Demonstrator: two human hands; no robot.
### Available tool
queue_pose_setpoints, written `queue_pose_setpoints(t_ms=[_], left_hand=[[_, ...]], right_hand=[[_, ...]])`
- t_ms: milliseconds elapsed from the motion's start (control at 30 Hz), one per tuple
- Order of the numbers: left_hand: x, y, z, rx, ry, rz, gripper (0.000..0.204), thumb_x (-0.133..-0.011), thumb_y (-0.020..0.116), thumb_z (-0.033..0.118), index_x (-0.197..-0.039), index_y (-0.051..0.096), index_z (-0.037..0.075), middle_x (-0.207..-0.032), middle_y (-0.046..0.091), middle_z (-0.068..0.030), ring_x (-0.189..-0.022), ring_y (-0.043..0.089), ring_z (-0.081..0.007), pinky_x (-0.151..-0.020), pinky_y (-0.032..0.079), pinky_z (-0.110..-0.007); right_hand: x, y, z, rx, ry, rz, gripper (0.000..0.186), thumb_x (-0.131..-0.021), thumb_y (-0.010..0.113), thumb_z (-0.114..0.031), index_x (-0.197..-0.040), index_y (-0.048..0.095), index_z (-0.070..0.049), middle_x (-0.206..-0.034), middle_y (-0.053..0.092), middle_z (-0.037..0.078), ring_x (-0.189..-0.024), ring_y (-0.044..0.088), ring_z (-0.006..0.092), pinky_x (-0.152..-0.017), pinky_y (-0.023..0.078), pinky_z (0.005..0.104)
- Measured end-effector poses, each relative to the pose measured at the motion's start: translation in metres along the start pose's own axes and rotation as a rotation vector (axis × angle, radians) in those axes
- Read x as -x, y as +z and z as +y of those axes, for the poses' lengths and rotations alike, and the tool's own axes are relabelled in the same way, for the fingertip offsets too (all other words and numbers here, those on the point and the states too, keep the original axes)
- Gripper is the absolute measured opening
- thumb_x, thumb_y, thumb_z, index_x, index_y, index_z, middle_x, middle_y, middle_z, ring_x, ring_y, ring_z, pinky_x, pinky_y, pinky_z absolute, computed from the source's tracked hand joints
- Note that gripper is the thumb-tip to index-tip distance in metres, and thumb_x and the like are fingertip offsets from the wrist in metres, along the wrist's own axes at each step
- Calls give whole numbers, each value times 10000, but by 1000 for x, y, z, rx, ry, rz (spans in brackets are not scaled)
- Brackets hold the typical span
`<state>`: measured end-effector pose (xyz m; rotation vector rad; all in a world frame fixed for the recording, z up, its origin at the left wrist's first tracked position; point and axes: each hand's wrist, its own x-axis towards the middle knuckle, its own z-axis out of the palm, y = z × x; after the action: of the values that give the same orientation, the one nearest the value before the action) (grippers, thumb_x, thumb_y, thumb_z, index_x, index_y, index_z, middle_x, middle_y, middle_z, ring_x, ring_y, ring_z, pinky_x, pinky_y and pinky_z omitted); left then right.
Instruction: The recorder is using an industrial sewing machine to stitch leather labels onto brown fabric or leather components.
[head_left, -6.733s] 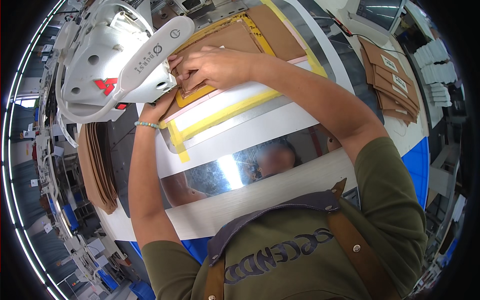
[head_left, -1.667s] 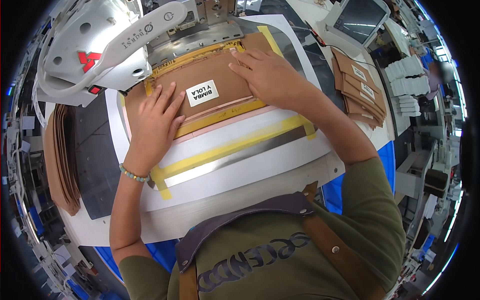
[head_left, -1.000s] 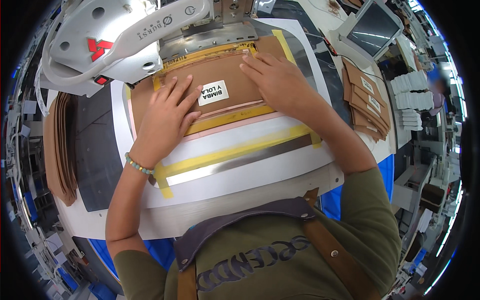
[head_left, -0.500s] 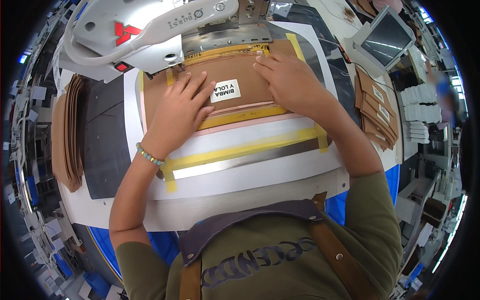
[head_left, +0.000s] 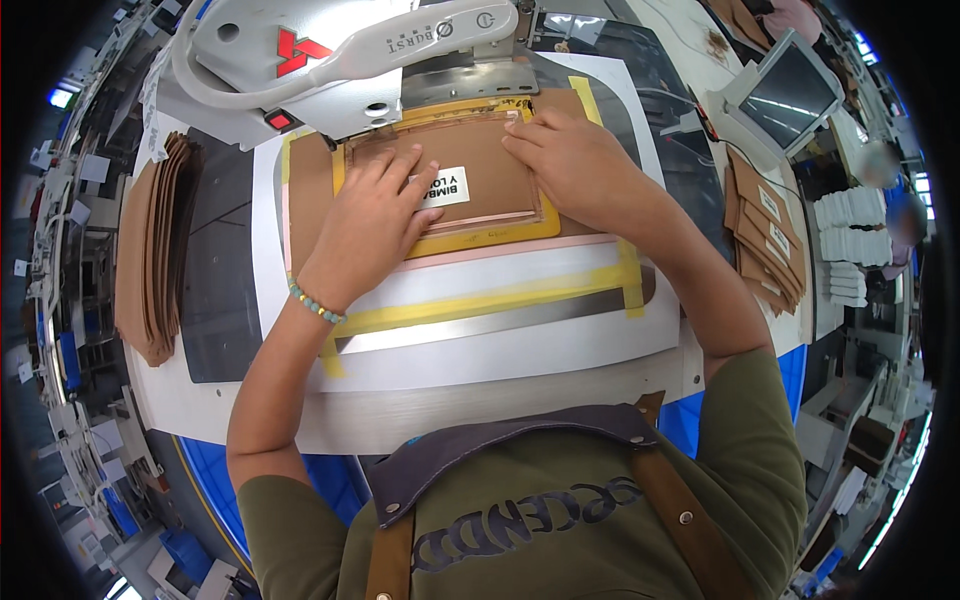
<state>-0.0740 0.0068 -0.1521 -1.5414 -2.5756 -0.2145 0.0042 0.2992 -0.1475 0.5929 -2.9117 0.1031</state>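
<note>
A flat brown panel (head_left: 480, 145) with a white label (head_left: 452, 188) lies inside a yellow rectangular frame (head_left: 490, 238) on the work surface. My left hand (head_left: 372, 215) rests on the panel's left part, its fingers spread and partly over the label. Across the frame's right side lies my right hand (head_left: 590, 165), with bent fingers touching the panel near the far right corner and the thumb at the right inner edge. Neither hand visibly holds anything. A white machine head (head_left: 340, 65) with a grey-white handle (head_left: 430, 35) hangs just beyond the frame.
White sheet (head_left: 500, 365) with yellow tape (head_left: 480, 293) and a metal strip (head_left: 440, 332) lies on the near side. Stacked brown pieces stand at left (head_left: 155, 255); labelled brown pieces (head_left: 760, 235) lie at right. A screen (head_left: 785, 90) stands at the far right.
The view has shifted slightly, and the machine head appears further right. More of the yellow frame's left and right sides shows. Both hands stay on nearly the same spots.
</note>
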Motion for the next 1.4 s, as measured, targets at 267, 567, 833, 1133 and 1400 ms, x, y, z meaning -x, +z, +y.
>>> queue_pose_setpoints(t_ms=[267, 567, 833, 1133, 1400], left_hand=[[-13, 15, 18, 93, 14, -26, 517, -1018, 723, 289, -1474, 632, 63, -1588, 555, -142, -1455, 511, -384, -1192, 431, -484], [-21, 32, 25, 106, 15, -9, 508, -1023, 713, 257, -1476, 627, 44, -1592, 545, -157, -1462, 502, -392, -1194, 431, -489], [-29, 49, 30, 192, 0, 35, 439, -1044, 671, 168, -1452, 638, 10, -1552, 575, -187, -1429, 531, -408, -1189, 456, -482], [-34, 61, 29, 171, -5, 60, 421, -1047, 646, 134, -1441, 616, -11, -1523, 587, -195, -1414, 536, -406, -1191, 444, -489], [-17, 64, 16, 162, -55, 58, 422, -1045, 631, 119, -1450, 610, 5, -1540, 583, -178, -1424, 534, -390, -1187, 441, -479]], right_hand=[[-4, 18, 5, -1, -67, 42, 378, -921, 703, -90, -1294, 720, -32, -1385, 718, 81, -1201, 637, 261, -1013, 568, 361], [-8, 42, 12, 12, -144, 97, 390, -858, 716, -91, -1241, 751, -21, -1308, 753, 73, -1130, 668, 241, -932, 595, 333], [-13, 59, 12, 30, -173, 125, 361, -844, 719, -103, -1194, 763, -26, -1244, 766, 52, -1090, 672, 233, -889, 597, 315], [-19, 79, 12, 7, -210, 233, 419, -854, 706, -99, -1255, 755, 11, -1222, 775, 67, -1077, 673, 238, -871, 606, 325], [-3, 64, 18, -188, -269, 118, 379, -956, 656, -103, -1313, 737, -8, -1342, 731, 107, -1194, 652, 278, -1044, 551, 382]])
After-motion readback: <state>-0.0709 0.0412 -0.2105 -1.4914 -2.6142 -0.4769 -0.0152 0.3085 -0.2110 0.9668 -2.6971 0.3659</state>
